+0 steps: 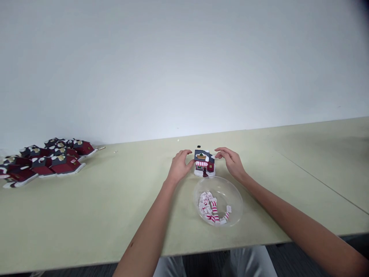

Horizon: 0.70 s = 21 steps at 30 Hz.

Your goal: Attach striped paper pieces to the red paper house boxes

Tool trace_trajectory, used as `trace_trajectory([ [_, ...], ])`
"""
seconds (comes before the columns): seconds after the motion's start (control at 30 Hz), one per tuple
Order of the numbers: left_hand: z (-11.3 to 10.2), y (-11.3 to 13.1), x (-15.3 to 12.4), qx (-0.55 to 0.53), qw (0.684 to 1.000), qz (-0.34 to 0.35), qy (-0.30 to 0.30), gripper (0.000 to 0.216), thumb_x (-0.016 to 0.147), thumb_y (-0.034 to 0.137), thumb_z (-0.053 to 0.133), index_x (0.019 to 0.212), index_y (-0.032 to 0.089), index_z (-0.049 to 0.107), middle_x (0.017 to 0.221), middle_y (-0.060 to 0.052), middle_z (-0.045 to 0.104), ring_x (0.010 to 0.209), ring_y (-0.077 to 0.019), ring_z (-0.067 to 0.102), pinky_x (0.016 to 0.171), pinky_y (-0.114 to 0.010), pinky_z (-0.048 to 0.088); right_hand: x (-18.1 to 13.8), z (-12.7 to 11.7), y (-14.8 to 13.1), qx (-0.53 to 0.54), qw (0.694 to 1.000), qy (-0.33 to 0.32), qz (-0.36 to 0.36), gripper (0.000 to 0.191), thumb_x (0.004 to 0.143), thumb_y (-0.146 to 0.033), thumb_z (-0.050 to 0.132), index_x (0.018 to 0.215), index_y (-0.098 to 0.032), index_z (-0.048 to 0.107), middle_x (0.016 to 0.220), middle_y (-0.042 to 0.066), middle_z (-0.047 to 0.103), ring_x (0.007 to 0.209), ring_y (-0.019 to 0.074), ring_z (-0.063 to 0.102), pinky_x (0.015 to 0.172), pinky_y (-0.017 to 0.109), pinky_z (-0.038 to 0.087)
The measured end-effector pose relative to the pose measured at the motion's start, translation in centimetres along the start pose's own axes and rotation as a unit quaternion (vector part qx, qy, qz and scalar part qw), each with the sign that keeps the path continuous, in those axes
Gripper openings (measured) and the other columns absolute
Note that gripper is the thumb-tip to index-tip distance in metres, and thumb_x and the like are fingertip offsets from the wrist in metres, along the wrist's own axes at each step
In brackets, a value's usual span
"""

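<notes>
The person's left hand [180,167] is curved and half open, its fingers against the left side of a miniature house [204,163]. The right hand [232,162] is similarly half open, its fingertips [216,155] at the house's right roof edge. Whether either hand is gripping the house or only touching it is hard to tell. The house stands on a pale green table [115,219], with dark roof, dark red walls, white snow trim and a red-and-white striped awning. Just in front of it, nearer the person, sits a clear round dish [232,196] holding small red-and-white striped pieces [211,207]. A small black piece [198,146] lies just behind the house. Well off to the left, similar red houses [43,163] lie clustered together.
</notes>
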<state>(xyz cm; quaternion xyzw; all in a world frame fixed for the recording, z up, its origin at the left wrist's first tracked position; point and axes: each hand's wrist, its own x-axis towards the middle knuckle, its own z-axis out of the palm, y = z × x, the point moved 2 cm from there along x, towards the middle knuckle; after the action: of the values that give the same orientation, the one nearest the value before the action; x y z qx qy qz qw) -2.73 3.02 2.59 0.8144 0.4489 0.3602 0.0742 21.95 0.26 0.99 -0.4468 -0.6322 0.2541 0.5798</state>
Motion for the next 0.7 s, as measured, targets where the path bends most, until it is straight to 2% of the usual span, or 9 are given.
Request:
trace_trajectory([
  [0.23, -0.06, 0.24, -0.09, -0.006, 1.0, -0.007, -0.004, 0.032, 0.089, 0.036, 0.062, 0.119, 0.024, 0.058, 0.121, -0.006, 0.064, 0.117, -0.0252, 0.059, 0.101, -0.041, 0.046, 0.13, 0.16, 0.35, 0.004, 1.0, -0.007, 0.009, 0.033, 0.094, -0.036, 0.042, 0.107, -0.021, 0.068, 0.101, 0.007, 0.074, 0.093, 0.022, 0.064, 0.088, 0.036, 0.048],
  [0.7, -0.09, 0.33, -0.21, -0.005, 1.0, -0.014, -0.016, 0.042, 0.086, 0.05, 0.066, 0.12, 0.026, 0.058, 0.122, -0.005, 0.064, 0.116, -0.0257, 0.058, 0.1, -0.041, 0.044, 0.34, 0.28, 0.52, 0.02, 0.999, -0.014, 0.035, 0.035, 0.093, -0.043, 0.044, 0.107, -0.022, 0.067, 0.107, 0.008, 0.074, 0.101, 0.0239, 0.064, 0.089, 0.038, 0.048],
])
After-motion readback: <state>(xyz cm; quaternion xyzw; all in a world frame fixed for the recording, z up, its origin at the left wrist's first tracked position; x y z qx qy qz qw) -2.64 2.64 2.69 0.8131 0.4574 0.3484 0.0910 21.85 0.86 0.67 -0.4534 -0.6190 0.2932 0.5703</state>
